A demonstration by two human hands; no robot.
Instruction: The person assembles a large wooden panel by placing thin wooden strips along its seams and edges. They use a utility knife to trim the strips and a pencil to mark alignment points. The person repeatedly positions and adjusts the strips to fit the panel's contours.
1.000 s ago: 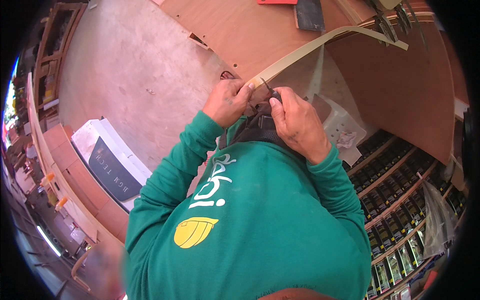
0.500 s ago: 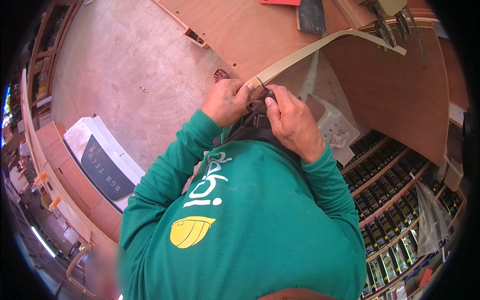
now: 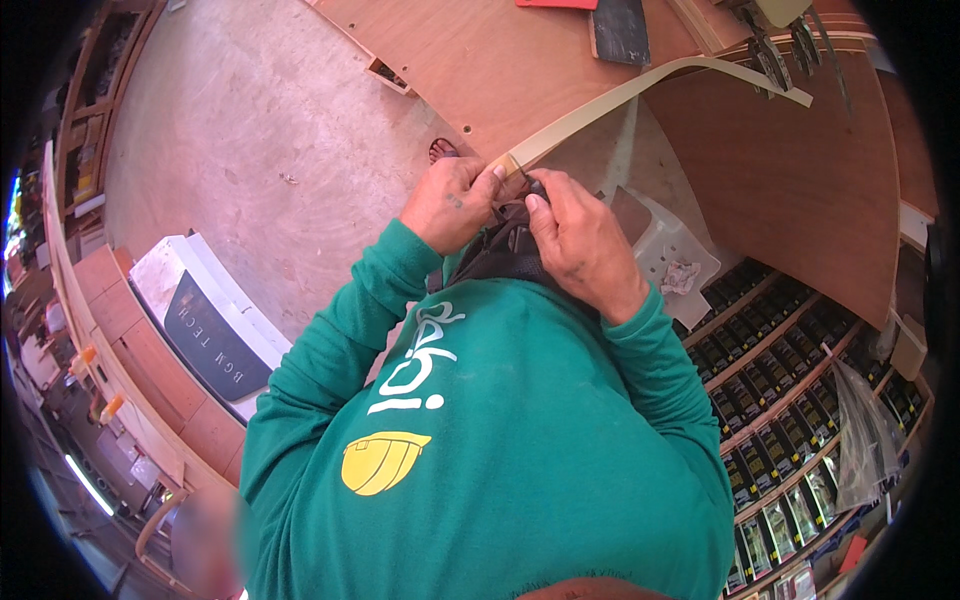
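Observation:
A long pale edging strip (image 3: 590,118) runs along the edge of a brown wooden panel (image 3: 500,75) and curves away to the upper right. My left hand (image 3: 448,205) is closed on the strip's near end, its thumb pressed on top. In my right hand (image 3: 592,245) is a small dark-handled knife (image 3: 538,187), gripped between thumb and curled fingers. The thin blade lies against the strip, just right of my left thumb. My fingers hide part of the handle.
A clamp-like metal tool (image 3: 772,62) sits by the strip's far end. A dark flat piece (image 3: 620,32) lies on the panel. To the right are a whitish plastic bin (image 3: 690,245) and shelves of dark boxes (image 3: 775,440). A white casing (image 3: 225,330) stands left.
The right hand and knife have shifted very slightly left along the strip. My left hand keeps its hold with almost no movement.

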